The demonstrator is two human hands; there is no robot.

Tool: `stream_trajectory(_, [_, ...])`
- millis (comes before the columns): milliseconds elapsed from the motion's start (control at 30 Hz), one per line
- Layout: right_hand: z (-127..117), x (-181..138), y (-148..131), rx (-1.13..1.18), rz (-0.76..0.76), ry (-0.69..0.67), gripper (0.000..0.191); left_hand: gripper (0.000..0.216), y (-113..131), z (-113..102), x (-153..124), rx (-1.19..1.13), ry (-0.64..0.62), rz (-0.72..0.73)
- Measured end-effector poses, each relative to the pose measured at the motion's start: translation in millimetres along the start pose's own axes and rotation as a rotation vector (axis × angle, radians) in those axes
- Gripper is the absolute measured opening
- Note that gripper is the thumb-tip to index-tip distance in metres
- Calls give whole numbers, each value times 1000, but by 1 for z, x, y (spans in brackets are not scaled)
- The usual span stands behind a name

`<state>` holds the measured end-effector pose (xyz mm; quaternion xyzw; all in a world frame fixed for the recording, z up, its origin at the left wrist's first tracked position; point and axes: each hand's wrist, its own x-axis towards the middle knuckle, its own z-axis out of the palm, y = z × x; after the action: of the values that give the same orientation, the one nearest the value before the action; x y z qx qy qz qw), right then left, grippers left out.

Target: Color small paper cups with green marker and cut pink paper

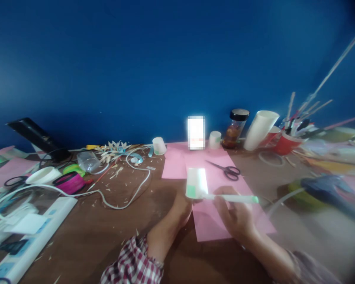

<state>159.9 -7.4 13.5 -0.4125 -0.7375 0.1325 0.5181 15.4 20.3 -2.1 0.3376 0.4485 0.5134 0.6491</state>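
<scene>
My left hand [180, 207] is closed round the base of a small white paper cup [197, 182] with a green patch at its lower left, held above the table. My right hand [235, 217] grips a white marker with a green end [235, 198], lying level with its tip against the cup's bottom edge. Both hands hover over a pink paper sheet [215, 221] on the brown table [106, 232]. Black-handled scissors [228, 170] lie on the pink paper just beyond the cup.
A white power strip [32, 236] and white cable [127, 197] lie at left, with cups, a pink roll [69, 183] and wood shavings. Along the blue wall stand a jar [236, 128], a tipped white cup [260, 124] and a red cup of tools [285, 144]. A blue glue gun [328, 189] lies at right.
</scene>
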Motion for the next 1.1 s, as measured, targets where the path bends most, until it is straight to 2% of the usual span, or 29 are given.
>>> stream_trajectory(300, [1,0,0,20,31,-23,4,30,2,1,0,9,-5,-18])
stream_trajectory(500, [1,-1,2,-7,19,26,6,32,2,2,0,-31,17,-23])
stream_trajectory(933, [0,2,0,-10,39,28,5,36,6,3,-3,-30,25,-35])
stream_trajectory(1100, [-1,5,-3,-30,3,28,6,33,6,4,-3,-47,34,-27])
